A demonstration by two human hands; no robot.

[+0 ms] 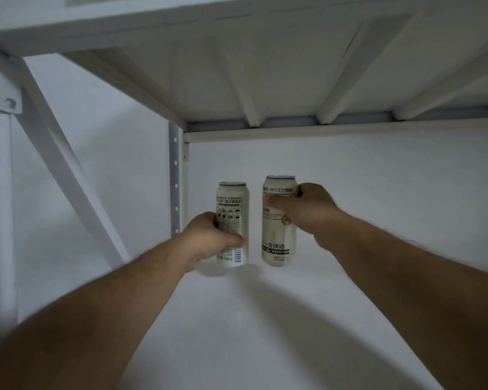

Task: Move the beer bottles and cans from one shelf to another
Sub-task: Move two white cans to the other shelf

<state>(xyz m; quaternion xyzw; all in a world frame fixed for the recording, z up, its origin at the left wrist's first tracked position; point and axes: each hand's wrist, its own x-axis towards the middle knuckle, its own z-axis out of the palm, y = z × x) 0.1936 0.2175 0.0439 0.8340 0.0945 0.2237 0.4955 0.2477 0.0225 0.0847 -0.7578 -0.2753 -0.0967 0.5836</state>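
Observation:
Two tall pale beer cans stand upright, side by side, deep on a white shelf (265, 319). My left hand (209, 240) grips the left can (233, 206) around its lower half, its back label with small print and a barcode facing me. My right hand (312, 209) grips the right can (279, 235) near its top, thumb across the front. The two cans are a small gap apart. I cannot tell whether their bases touch the shelf surface.
The underside of the shelf above (293, 66), with white ribs, hangs close over the cans. A perforated white upright (175, 178) stands just left of them, and a diagonal brace (62, 164) runs further left. A white wall (378, 192) lies behind.

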